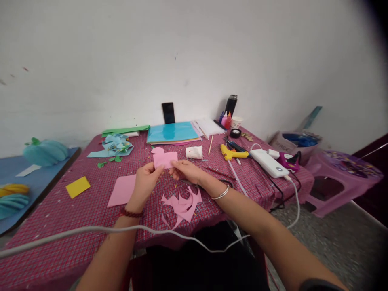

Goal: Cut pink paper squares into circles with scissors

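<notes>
Pink paper (166, 159) pinched in left hand (148, 176) and right hand (187, 171), scraps (183, 207) nearby, white cable (87, 229) crossing in front

Open checked tablecloth (98, 184) forms a passage between the yellow paper square (78, 186) and the flat pink sheet (121, 192), reaching back to the light-blue paper scraps (117, 143). A second lane separates these scraps from the left hand (147, 173). Pink paper cutout (165, 159) bridges the gap to the right hand (186, 171); just beyond stands an obstacle, the paper cup (194, 152). To the right, the glue gun (232, 152) and power bank (269, 163) obstruct passage. Nearer the body, pink offcuts (182, 206) occupy the space between the forearms; a white cable (85, 229) spans the front.
</notes>
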A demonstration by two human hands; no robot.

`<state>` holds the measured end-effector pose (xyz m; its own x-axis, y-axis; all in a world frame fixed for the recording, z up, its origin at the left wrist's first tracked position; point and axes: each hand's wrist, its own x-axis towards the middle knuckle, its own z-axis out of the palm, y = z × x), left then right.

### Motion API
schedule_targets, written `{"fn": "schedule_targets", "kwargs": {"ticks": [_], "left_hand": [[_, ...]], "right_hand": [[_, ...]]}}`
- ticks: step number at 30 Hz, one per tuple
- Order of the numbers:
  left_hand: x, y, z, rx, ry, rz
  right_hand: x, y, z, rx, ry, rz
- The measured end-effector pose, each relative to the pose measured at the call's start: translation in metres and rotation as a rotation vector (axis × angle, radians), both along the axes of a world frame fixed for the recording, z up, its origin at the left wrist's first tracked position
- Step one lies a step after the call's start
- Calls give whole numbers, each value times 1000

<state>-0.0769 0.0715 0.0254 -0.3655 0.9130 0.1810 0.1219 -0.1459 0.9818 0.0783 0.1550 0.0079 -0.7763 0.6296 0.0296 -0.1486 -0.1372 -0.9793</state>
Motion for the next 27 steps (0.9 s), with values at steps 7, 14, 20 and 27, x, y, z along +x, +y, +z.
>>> {"fn": "schedule_targets", "kwargs": {"ticks": [7,14,20,27], "left_hand": [[1,1,0,-19,-46,-11],[1,0,2,-64,-194,-58],[1,-2,2,-69,-136,-113],[8,-7,1,-5,0,-123]], "right_hand": [[1,-2,5,2,22,-46],[3,-4,8,17,24,-49],[2,-2,5,2,31,-89],[0,-4,4,33,67,-129]]}}
